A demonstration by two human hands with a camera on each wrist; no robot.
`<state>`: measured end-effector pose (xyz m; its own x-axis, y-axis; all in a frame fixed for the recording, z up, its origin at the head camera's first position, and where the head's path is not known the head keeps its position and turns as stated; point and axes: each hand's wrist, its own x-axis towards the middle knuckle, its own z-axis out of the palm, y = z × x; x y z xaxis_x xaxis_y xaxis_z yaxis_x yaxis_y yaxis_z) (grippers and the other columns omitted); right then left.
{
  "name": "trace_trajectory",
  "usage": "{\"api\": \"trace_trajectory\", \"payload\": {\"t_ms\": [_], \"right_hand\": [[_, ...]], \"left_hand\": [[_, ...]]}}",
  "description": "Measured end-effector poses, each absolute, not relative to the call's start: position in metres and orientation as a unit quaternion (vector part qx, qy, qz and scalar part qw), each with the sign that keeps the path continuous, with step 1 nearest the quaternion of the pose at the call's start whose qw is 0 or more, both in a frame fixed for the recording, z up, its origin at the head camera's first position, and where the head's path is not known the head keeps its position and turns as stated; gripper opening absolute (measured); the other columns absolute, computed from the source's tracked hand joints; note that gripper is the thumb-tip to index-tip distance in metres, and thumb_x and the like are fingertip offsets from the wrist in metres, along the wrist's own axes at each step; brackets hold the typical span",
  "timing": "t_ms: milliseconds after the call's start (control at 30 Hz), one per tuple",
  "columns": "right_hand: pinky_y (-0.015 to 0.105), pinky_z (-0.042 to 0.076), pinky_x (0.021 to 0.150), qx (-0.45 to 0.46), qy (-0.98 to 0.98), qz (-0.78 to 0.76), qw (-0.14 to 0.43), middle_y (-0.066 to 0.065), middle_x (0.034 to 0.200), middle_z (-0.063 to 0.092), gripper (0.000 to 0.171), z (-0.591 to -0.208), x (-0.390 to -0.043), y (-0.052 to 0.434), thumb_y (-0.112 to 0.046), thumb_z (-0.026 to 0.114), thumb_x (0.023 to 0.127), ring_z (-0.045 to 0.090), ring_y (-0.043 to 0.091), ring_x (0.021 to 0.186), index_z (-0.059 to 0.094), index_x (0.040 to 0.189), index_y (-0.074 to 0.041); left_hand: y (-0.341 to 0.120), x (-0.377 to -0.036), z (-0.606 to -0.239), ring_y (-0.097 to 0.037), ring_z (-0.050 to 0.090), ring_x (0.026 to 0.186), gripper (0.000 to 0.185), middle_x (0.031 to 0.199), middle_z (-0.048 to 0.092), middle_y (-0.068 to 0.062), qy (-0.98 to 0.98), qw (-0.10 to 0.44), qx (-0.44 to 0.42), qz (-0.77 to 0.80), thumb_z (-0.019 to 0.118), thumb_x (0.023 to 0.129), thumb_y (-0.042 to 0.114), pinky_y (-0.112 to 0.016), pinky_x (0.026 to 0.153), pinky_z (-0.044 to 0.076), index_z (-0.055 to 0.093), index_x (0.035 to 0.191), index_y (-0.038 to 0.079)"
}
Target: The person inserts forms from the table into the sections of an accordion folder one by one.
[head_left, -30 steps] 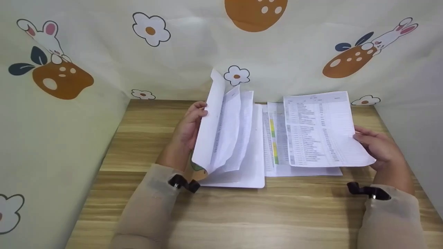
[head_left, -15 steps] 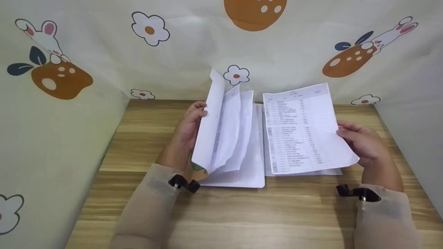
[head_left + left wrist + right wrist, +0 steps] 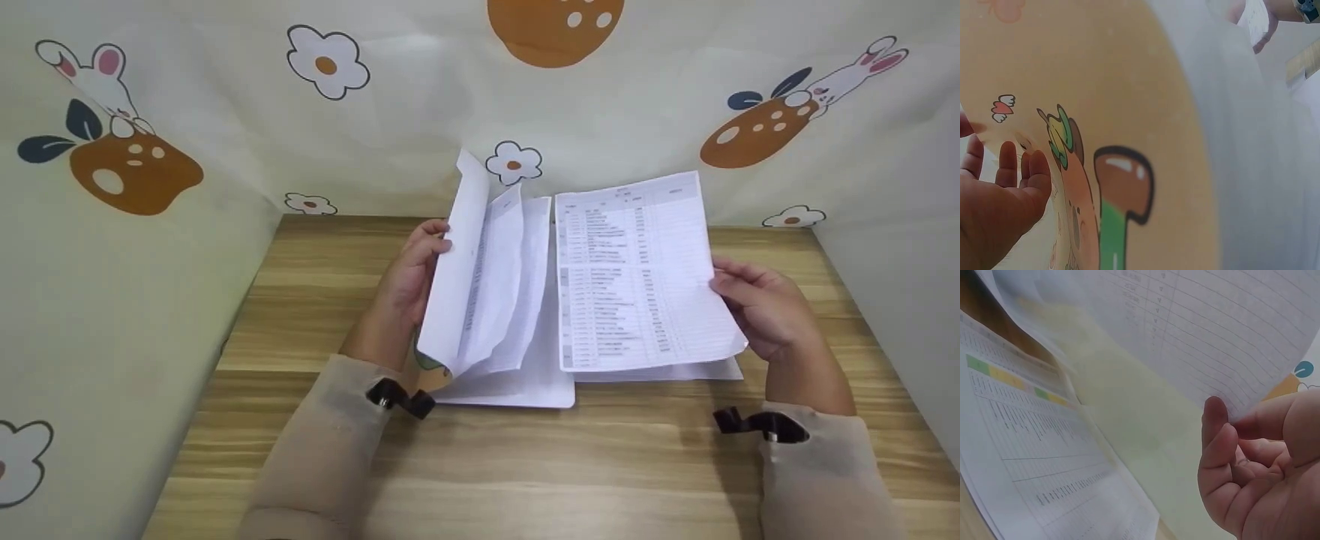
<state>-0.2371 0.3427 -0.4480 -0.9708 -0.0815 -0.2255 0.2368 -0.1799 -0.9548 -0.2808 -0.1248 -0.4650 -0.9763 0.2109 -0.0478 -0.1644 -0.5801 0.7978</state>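
Observation:
On the left, my left hand point(image 3: 405, 277) grips the raised white-lined front cover point(image 3: 448, 292) of a folder, thumb on the inner side. Its outside, printed with cartoon figures, fills much of the left wrist view as a tan cover point(image 3: 1168, 124). Loose printed pages point(image 3: 499, 285) stand fanned inside the folder, over its white back point(image 3: 544, 394). My right hand point(image 3: 769, 307) pinches the right edge of a printed table sheet point(image 3: 637, 285), held up and tilted beside the folder's opening. Beneath it lies another printed sheet point(image 3: 1061, 439) with green and yellow bars, mostly hidden in the head view.
The wood-grain table point(image 3: 600, 465) extends in front of the papers. A patterned cloth wall point(image 3: 420, 112) with rabbits and flowers rises directly behind and at both sides. Black wrist mounts point(image 3: 401, 397) sit on the sleeves.
My right hand has carried the printed sheet leftward, up to the open folder, covering more of the sheet below with its coloured bars. My left hand and the folder have stayed still.

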Motion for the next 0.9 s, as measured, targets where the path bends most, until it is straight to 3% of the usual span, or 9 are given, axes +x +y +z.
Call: {"api": "trace_trajectory", "payload": {"t_ms": [900], "right_hand": [[0.026, 0.063, 0.068, 0.072, 0.641, -0.760, 0.079, -0.004, 0.097, 0.075, 0.019, -0.449, -0.236, 0.320, -0.005, 0.071, 0.101, 0.074, 0.011, 0.080, 0.077, 0.113, -0.018]], "left_hand": [[-0.122, -0.280, -0.466, -0.016, 0.067, 0.091, 0.023, 0.108, 0.064, 0.000, 0.438, 0.103, 0.030, 0.893, 0.048, 0.095, 0.007, -0.027, 0.073, 0.057, 0.057, 0.110, 0.023]]}}
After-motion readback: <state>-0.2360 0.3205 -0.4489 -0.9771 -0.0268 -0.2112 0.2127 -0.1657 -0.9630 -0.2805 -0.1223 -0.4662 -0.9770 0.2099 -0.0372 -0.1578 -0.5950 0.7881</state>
